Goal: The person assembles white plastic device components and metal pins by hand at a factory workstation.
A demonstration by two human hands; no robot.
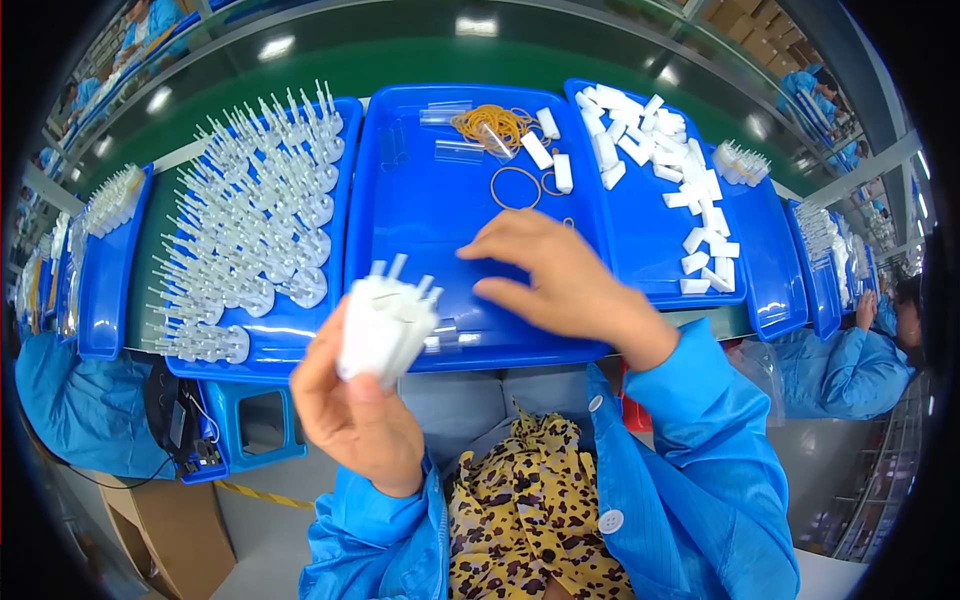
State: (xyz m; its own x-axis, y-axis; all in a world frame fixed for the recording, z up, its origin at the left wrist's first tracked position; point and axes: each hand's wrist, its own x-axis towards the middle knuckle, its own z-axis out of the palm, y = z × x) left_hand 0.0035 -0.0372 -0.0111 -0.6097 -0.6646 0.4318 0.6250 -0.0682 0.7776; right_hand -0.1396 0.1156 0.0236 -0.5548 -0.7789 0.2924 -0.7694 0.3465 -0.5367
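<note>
A bundle of white pieces [388, 330] is in front of the person, raised above the near edge of the middle blue tray, with thin pale stems [397, 267] sticking up from its top. The left hand [368, 430] has hold of it, fingers and thumb closed around its sides. The right hand [558, 275] is over the same tray, thumb and fingers spread well apart with a gap between them (nothing shows in its grip), its fingertips pointing left toward the bundle; whether it touches the tray is hard to tell.

In the middle tray [430, 210], toward the far side, lies a tangle of tan rubber bands [492, 125], with clear tubes [458, 151] around it and a few loose white blocks [537, 152] to its right. A single looped band [516, 188] lies nearer the right hand.

The left-hand tray [290, 348] is crowded with rows of white clusters [250, 205], their stems upright. The right-hand tray [640, 245] holds a scattered heap of white blocks.

Beyond the trays runs a green surface [420, 68]. The person wears a blue jacket [715, 430] over a leopard-print top [530, 500]. Co-workers in blue [830, 372] sit to either side.
</note>
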